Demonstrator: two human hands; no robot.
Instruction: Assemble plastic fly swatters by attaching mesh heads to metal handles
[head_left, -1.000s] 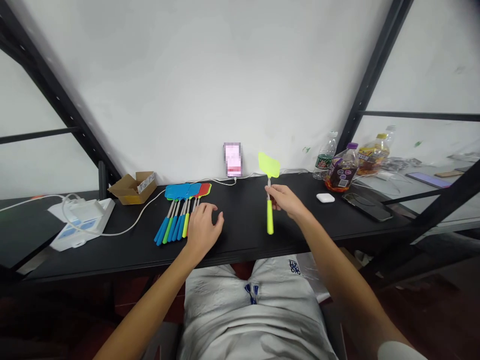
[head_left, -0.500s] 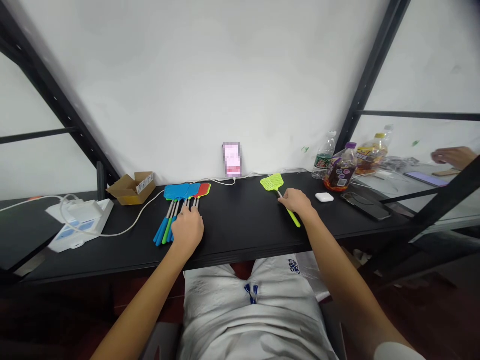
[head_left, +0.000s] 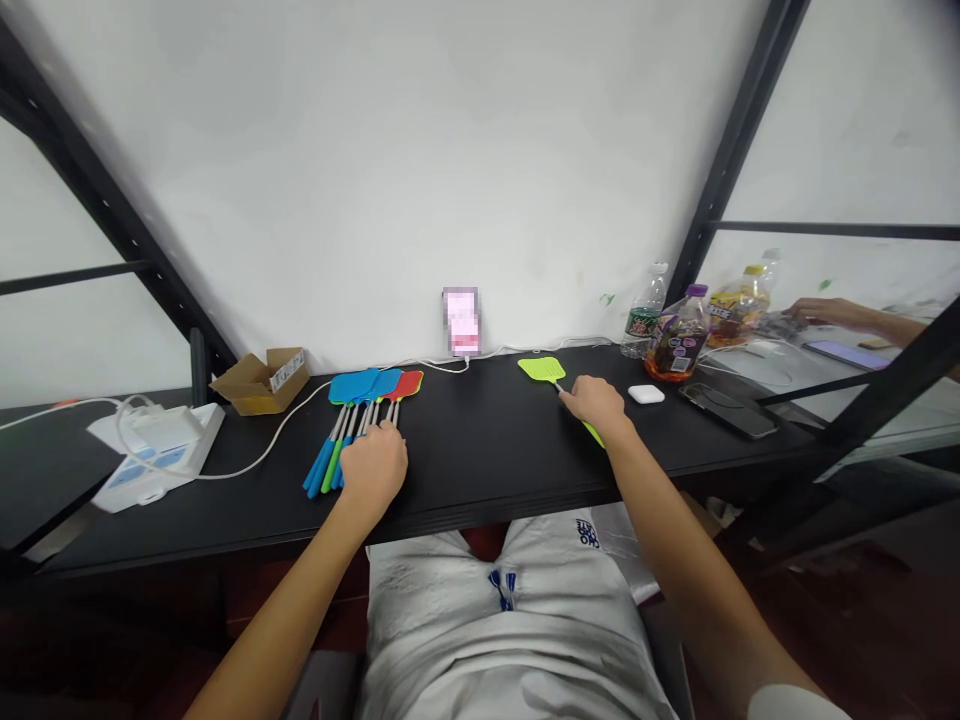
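My right hand (head_left: 595,404) is closed on the thin shaft of a lime-green fly swatter (head_left: 541,369). Its flat head lies toward the wall, and part of its handle shows below my fingers. On the left, several fly swatters (head_left: 351,387) lie fanned together, blue heads on top and blue and green handles toward me. A red swatter head (head_left: 409,383) sticks out at their right side. My left hand (head_left: 375,465) rests with curled fingers over the rightmost handles of this group; the fingertips and the exact grip are hidden.
A phone (head_left: 461,321) leans on the wall with a cable plugged in. An open cardboard box (head_left: 262,385) and a white power strip (head_left: 150,470) are at left. Bottles (head_left: 679,340), a white earbud case (head_left: 646,394) and a dark phone (head_left: 727,411) sit right. Beyond the frame, another person's arm (head_left: 855,313) reaches in.
The lime-green swatter has tilted a little in my right hand, its head now flatter to view. My left hand stays at the group. The other person's arm has reached further left.
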